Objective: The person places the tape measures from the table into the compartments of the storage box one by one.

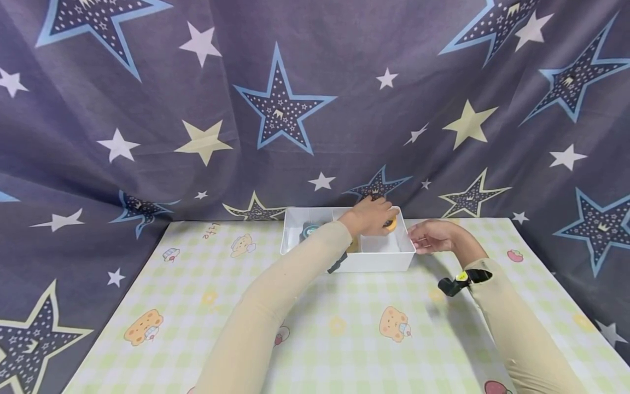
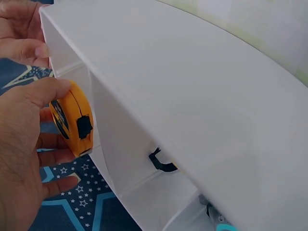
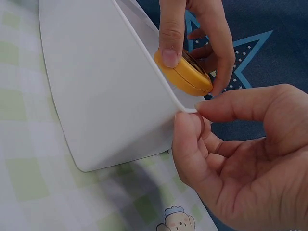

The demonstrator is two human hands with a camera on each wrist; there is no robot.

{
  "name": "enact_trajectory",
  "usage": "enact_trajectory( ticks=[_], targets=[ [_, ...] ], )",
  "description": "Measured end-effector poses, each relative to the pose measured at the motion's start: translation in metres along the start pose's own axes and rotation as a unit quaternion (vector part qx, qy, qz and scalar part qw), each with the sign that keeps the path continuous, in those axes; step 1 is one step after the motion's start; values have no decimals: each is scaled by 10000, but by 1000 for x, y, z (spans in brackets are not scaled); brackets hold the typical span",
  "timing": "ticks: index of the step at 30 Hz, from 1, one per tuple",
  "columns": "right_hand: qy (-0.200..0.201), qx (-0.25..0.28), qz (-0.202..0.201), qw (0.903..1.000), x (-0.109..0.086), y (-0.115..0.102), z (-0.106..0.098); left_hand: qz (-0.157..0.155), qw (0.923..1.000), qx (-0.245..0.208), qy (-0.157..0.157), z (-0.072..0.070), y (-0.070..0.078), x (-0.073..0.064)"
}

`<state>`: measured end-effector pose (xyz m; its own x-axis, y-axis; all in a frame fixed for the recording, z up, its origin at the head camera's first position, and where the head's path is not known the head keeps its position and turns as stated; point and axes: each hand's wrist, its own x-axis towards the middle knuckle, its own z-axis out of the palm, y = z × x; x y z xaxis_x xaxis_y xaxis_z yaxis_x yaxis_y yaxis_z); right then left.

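Observation:
A white divided box (image 1: 370, 263) stands at the back of the table. My left hand (image 1: 372, 216) grips a yellow tape measure (image 2: 80, 118) by its sides, at the opening of the box's right compartment. In the right wrist view, the tape measure (image 3: 185, 77) is tilted just inside the rim, with the thumb of my left hand (image 3: 172, 36) on its case. My right hand (image 3: 240, 149) pinches the rim at the box's right front corner. A teal-and-grey item (image 1: 309, 231) lies in the left compartment. The middle compartment holds a partly hidden black-and-yellow thing (image 2: 162, 162).
A checked tablecloth (image 1: 315, 339) with bear and fruit prints covers the table. Right behind the box hangs a dark star-patterned curtain (image 1: 275, 180). Wrist cameras are strapped on, the right one (image 1: 455, 283) hanging above the cloth.

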<state>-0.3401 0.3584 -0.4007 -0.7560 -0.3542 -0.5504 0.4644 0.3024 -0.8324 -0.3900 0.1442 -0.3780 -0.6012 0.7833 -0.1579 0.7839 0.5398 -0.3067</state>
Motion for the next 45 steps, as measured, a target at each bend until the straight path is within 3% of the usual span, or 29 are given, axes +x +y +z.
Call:
enact_trajectory(
  ticks=[7,12,16,45],
  targets=[
    [-637,39,-323,9974,6,7,-12,-24,10000,69,-19,3,2,1],
    [-108,-85,-98,9999,1,1,-3,-58,10000,47,-40,5,3,0],
    [68,-21,44,10000,0,-2,2,-92,9999,39,-88,5,3,-2],
    [206,6,96,9997,2,0,3,-75,9996,-27,-256,4,12,-1]
  ],
)
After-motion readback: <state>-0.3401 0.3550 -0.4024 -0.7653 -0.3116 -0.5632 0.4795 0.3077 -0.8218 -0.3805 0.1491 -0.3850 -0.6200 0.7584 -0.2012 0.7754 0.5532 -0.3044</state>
